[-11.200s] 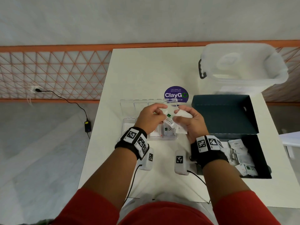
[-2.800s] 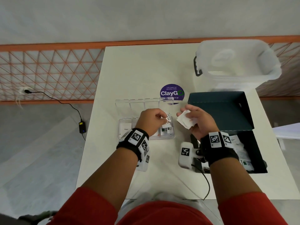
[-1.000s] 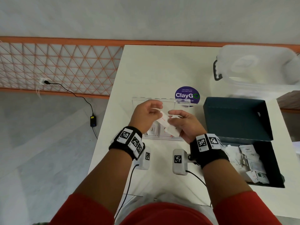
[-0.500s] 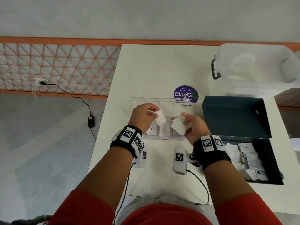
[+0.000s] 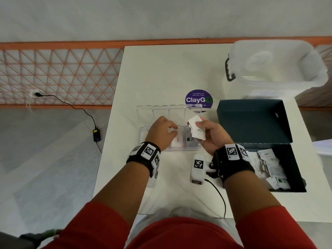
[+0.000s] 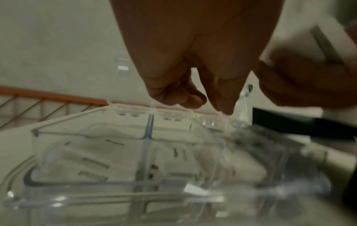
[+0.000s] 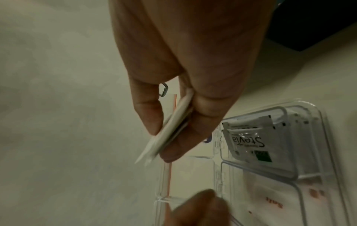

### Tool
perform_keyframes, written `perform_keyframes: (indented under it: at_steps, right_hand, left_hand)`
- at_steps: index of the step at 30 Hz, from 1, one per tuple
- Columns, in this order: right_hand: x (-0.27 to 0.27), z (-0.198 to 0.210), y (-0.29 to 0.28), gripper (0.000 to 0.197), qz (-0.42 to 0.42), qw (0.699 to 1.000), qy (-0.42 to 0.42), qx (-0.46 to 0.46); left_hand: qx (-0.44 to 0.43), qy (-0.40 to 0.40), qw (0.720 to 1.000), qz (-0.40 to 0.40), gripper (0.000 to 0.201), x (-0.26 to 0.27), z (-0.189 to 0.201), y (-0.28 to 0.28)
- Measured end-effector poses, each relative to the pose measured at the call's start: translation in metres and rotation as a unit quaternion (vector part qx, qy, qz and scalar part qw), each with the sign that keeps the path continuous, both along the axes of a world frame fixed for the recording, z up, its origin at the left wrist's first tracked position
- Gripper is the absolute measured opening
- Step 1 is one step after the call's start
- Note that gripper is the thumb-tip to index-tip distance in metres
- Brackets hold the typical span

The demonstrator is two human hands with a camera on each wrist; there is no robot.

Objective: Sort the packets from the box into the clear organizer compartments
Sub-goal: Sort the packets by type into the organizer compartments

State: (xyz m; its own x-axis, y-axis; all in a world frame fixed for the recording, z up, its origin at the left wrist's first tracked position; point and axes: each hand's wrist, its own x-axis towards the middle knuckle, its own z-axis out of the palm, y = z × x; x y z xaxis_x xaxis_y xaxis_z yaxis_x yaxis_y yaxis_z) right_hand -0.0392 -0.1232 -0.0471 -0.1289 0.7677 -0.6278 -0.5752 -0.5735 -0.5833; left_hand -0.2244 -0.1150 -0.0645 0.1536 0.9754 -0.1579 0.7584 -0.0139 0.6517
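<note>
The clear organizer (image 5: 142, 137) sits mid-table with its lid folded back. My left hand (image 5: 170, 130) hovers over its middle compartments, fingers loosely curled downward and holding nothing, as the left wrist view shows (image 6: 193, 99). A red-lettered packet (image 5: 177, 141) lies flat in the third compartment just below those fingers. A Stevia packet (image 7: 249, 142) lies in the rightmost compartment. My right hand (image 5: 199, 126) pinches a small stack of white packets (image 5: 196, 131) between thumb and fingers above the organizer's right end. The dark box (image 5: 294, 164) to the right holds several more packets (image 5: 269, 168).
The box's lid (image 5: 251, 121) stands open behind it. A large clear tub (image 5: 276, 65) with a black handle sits at the back right. A purple ClayGo sticker (image 5: 198, 100) lies behind the organizer. A power adapter (image 5: 97, 137) and its cable lie on the floor at left.
My left hand has lowered over the organizer and let go of the red-lettered packet, which now lies in the third compartment. My right hand keeps its stack.
</note>
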Motion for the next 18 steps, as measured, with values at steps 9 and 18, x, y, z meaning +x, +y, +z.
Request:
perform_keyframes:
  at_steps: [9, 18]
  right_hand:
    - [-0.027, 0.009, 0.006, 0.043, -0.026, 0.998, -0.032, 0.042]
    - [-0.037, 0.01, -0.009, 0.036, 0.01, 0.987, 0.127, 0.101]
  left_hand:
    - [-0.095, -0.262, 0.958, 0.07, 0.034, 0.01, 0.034, 0.001]
    - [-0.076, -0.372, 0.92, 0.096, 0.032, 0.01, 0.043, -0.008]
